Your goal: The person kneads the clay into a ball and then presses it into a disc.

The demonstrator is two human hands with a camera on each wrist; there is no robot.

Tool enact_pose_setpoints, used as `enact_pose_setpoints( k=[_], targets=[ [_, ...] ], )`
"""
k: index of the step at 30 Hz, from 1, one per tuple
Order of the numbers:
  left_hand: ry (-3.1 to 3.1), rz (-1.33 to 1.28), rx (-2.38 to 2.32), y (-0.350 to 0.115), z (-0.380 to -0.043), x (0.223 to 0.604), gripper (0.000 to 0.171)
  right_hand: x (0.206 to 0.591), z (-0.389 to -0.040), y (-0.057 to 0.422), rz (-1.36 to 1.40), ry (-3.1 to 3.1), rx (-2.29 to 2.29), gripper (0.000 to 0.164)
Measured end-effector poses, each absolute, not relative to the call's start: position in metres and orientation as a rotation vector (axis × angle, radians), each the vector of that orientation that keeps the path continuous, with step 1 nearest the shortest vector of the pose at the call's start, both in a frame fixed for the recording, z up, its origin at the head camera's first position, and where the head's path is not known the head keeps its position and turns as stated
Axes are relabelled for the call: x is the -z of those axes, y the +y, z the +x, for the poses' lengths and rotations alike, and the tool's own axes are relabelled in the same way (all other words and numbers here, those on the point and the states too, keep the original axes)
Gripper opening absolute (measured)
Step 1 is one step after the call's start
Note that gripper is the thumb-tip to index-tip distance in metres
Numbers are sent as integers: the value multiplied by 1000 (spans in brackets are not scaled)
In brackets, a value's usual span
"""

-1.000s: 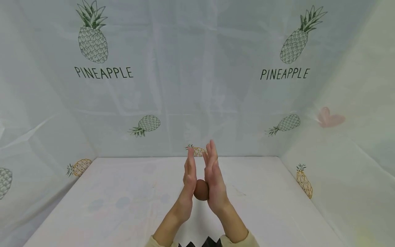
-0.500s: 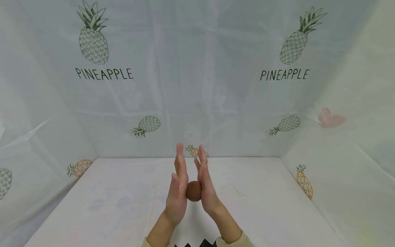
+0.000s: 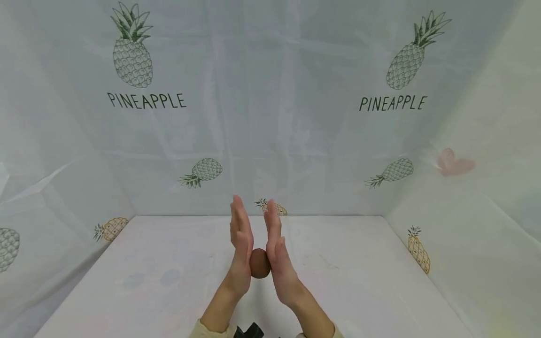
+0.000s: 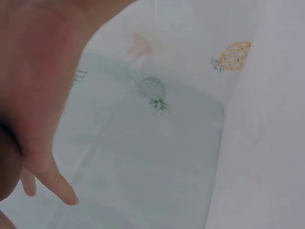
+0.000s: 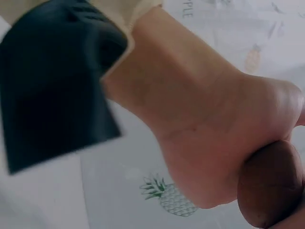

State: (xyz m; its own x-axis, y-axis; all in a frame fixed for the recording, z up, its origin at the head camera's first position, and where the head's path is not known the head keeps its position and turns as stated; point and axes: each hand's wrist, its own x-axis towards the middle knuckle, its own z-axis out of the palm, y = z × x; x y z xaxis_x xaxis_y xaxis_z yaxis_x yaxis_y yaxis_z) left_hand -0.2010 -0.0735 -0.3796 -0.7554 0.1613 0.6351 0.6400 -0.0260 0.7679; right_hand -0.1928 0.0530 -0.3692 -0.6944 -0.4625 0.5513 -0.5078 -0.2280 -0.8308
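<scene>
A smooth brown ball point(image 3: 259, 263), like a lump of clay, is held between the two palms above the white table. My left hand point(image 3: 242, 251) presses on its left side, fingers straight and pointing up and away. On the other side my right hand point(image 3: 279, 263) faces it, its palm against the ball and its fingers also straight. The fingertips stand apart, with a gap above the ball. Part of the ball point(image 4: 7, 164) shows at the left edge of the left wrist view. In the right wrist view the ball point(image 5: 271, 183) sits at the lower right, against a palm.
The white tabletop point(image 3: 359, 277) spreads beneath both hands. Behind and at the sides hangs a pale curtain point(image 3: 270, 122) printed with pineapples. A black device point(image 5: 57, 90) is on a wrist by a beige sleeve point(image 5: 138, 9) in the right wrist view.
Both hands and the ball between them have shifted left. The left hand has slid forward against the right, so their fingertips now stand at nearly the same height.
</scene>
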Motion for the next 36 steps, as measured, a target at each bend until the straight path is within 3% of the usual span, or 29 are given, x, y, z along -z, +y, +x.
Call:
enact_pose_setpoints(
  k=[20, 36],
  targets=[
    [-1879, -1119, 1839, -47, -190, 385, 65, 375, -224, 76, 1118, -1831, -2310, 67],
    [-1954, -783, 1723, -80, -213, 386, 69, 380, -208, 53, 1204, -1989, -2434, 65]
  ],
)
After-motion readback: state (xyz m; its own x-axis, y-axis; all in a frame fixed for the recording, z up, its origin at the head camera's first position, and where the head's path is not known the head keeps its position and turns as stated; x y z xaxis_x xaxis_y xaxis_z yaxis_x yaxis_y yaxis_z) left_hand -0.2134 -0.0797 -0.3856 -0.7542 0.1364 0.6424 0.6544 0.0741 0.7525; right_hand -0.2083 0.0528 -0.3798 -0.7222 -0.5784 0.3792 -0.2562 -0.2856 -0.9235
